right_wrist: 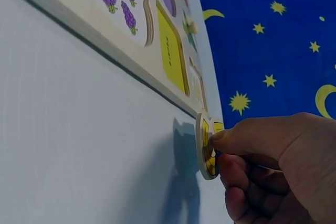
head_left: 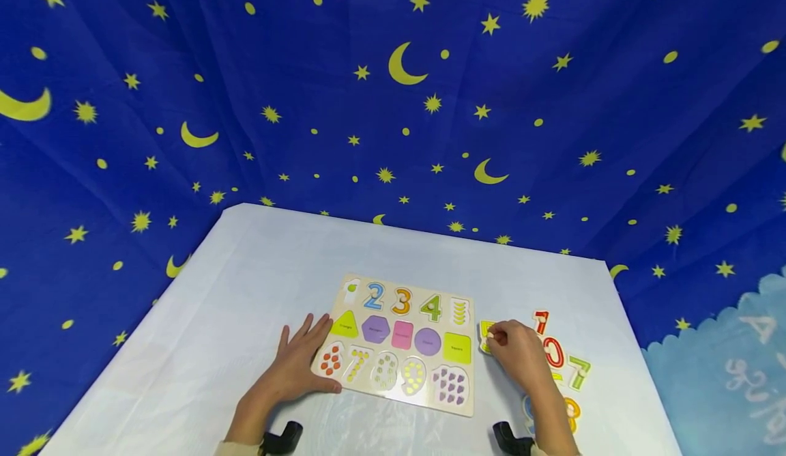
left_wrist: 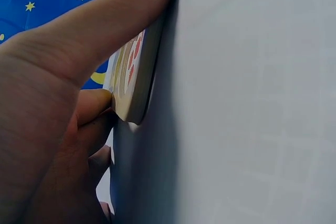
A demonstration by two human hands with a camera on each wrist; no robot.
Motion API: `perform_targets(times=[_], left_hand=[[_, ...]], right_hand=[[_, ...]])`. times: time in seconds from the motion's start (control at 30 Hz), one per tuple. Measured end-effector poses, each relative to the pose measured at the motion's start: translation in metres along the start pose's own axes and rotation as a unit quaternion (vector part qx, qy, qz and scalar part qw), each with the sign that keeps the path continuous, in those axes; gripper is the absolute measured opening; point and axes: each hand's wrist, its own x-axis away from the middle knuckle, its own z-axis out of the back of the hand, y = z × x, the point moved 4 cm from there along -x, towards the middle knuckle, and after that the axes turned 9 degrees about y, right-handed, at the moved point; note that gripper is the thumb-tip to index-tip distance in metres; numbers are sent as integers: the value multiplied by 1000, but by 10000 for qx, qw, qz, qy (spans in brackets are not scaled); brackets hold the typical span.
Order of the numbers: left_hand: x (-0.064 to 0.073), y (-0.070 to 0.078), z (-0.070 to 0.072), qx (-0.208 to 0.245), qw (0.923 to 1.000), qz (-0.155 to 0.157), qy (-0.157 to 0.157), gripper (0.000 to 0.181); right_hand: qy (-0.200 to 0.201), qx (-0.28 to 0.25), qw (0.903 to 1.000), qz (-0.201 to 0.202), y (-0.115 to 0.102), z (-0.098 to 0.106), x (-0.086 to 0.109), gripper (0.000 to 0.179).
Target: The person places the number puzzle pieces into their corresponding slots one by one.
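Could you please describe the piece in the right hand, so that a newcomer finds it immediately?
On the white table lies a puzzle board; look just beyond its right edge. There the right hand pinches a yellow number piece. Unlike the red 1 and green 7 farther right, it is the one held.

Yellow number 5 piece pinched by right hand, face up, just right of puzzle board. Board laid flat, left side touched by left hand. Blue 2, orange 3, green 4 seated; banana-print recess exposed.
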Motion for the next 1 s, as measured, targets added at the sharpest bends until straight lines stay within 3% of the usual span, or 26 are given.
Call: perform_targets(times=[0.67,1.0], left_hand=[[0,-1,-2,-32,10000,9,-47,128],[0,-2,-2,-8,10000,-26,82,128]], right_hand=[[-1,-180,9998,-33,-11,-8,-11,18],[52,-175,9998,84,-14,-12,-14,17]])
